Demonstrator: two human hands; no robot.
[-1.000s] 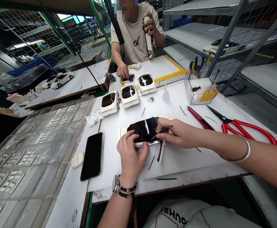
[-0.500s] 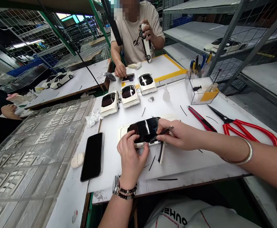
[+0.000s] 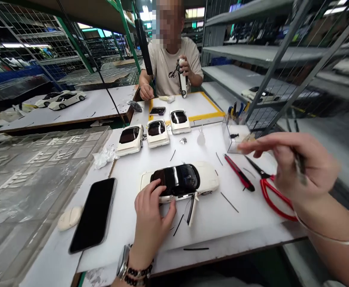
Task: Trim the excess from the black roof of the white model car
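Observation:
A white model car (image 3: 208,175) with a black roof lies lengthwise before me, its near door (image 3: 192,211) swung outward. My left hand (image 3: 152,215) grips its rear part, fingers over the dark rear window and thumb by the near side. My right hand (image 3: 304,163) is raised at the right, away from the car, above the red-handled scissors (image 3: 277,203). It holds slim metal tweezers (image 3: 300,169), blurred and partly hidden by the fingers. A red utility knife (image 3: 238,172) lies between car and scissors. Thin black strips (image 3: 229,202) are scattered around the car.
Three white model cars (image 3: 158,133) stand in a row behind. A clear organizer box (image 3: 232,137) with tools is at the back right. A phone (image 3: 93,215), an earbud case (image 3: 70,218) and plastic trays (image 3: 21,179) lie left. Opposite, a co-worker (image 3: 174,71) holds another car.
My right hand has lifted off the car's near side and moved right and up with the tweezers. My left hand stays on the car. The co-worker's hand has left the dark piece.

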